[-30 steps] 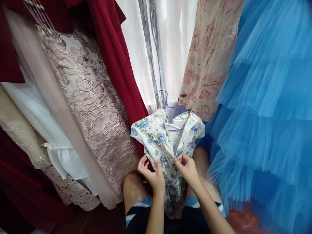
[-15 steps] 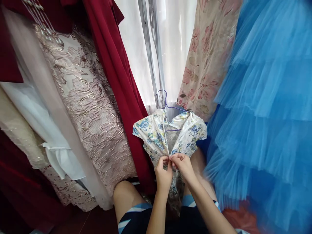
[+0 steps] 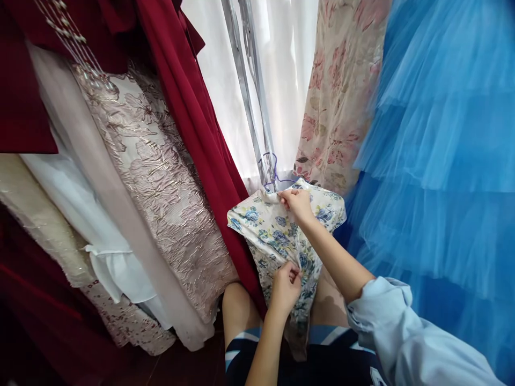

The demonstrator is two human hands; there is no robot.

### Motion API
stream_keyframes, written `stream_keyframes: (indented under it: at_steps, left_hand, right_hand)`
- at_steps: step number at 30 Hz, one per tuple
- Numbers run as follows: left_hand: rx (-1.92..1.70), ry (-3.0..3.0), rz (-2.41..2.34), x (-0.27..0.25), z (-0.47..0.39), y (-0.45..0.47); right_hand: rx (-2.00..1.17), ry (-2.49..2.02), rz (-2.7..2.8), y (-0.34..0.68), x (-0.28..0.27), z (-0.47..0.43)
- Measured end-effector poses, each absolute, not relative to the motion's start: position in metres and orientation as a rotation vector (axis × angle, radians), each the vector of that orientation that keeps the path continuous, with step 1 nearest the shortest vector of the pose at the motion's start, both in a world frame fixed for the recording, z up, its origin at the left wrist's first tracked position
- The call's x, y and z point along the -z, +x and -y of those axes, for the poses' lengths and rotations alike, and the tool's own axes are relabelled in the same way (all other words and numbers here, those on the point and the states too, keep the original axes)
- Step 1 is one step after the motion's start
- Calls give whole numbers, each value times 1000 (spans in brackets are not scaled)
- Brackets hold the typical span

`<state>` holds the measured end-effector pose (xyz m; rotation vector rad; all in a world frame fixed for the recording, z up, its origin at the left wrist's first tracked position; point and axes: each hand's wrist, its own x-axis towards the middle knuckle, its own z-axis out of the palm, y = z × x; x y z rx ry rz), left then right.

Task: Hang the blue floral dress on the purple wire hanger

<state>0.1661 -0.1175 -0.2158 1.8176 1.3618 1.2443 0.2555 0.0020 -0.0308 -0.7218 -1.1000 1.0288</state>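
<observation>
A white dress with blue and yellow flowers (image 3: pixel 277 233) hangs in front of me on a thin purple hanger (image 3: pixel 274 166), above my lap. My right hand (image 3: pixel 296 205) is closed in a pinch at the middle of its neckline, at the top of the centre seam. Lower on the same seam, my left hand (image 3: pixel 287 284) pinches the fabric. The two sides of the bodice meet between my hands. Any zip pull under my right fingertips is too small to make out.
Dark red (image 3: pixel 197 123), pink textured (image 3: pixel 169 198) and white (image 3: pixel 120 268) garments hang at left. A pink-flowered dress (image 3: pixel 328 118) and a blue tiered tulle dress (image 3: pixel 438 161) hang at right. Metal poles (image 3: pixel 245 80) stand before a white curtain (image 3: pixel 285 69).
My right hand has moved up from beside my left hand to the neckline. The V-shaped opening in the dress has closed. My left hand is slightly lower and further right.
</observation>
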Motion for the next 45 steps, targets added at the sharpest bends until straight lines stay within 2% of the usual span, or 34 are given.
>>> stream_keyframes:
  at_steps: [5, 9, 11, 13, 15, 18, 20, 23, 27, 31, 34, 38, 41, 45]
  left_hand:
    - [-1331, 1876, -1291, 199, 117, 151]
    - [-1743, 1927, -1274, 123, 90, 135]
    - [-1777, 2086, -1219, 79, 71, 127]
    - [-1704, 2283, -1191, 46, 53, 120]
    - [-1463, 2548, -1264, 26, 39, 115]
    - [-1155, 2827, -1359, 15, 29, 113]
    - [-1117, 2906, -1398, 14, 29, 116]
    - [-1284, 2874, -1460, 10, 32, 128]
    - [-1726, 2643, -1431, -4, 30, 135]
    - [-1999, 2296, -1541, -20, 12, 98]
    - [-1962, 2160, -1753, -11, -3, 45]
    - [-1921, 1903, -1965, 35, -4, -9]
    - [-1827, 1821, -1982, 75, 11, -16]
    - [-1707, 1838, -1782, 122, 37, 3]
  right_hand:
    - [-1117, -666, 1120, 257, 43, 9]
    - [-1147, -627, 1124, 261, 57, 14]
    - [-1149, -613, 1122, 263, 62, 14]
    - [-1136, -610, 1128, 265, 64, 13]
    - [-1124, -605, 1147, 267, 64, 12]
    - [-1113, -586, 1188, 269, 64, 10]
    - [-1105, -580, 1205, 270, 64, 7]
    - [-1103, -562, 1199, 268, 64, 1]
    - [-1021, -627, 1240, 266, 75, -9]
    - [-1057, -774, 1260, 273, 100, -6]
    - [-1100, -800, 1251, 279, 116, 6]
    - [-1057, -822, 1350, 281, 127, 24]
    - [-1048, -889, 1352, 282, 140, 32]
    - [-956, -1044, 1391, 293, 171, 34]
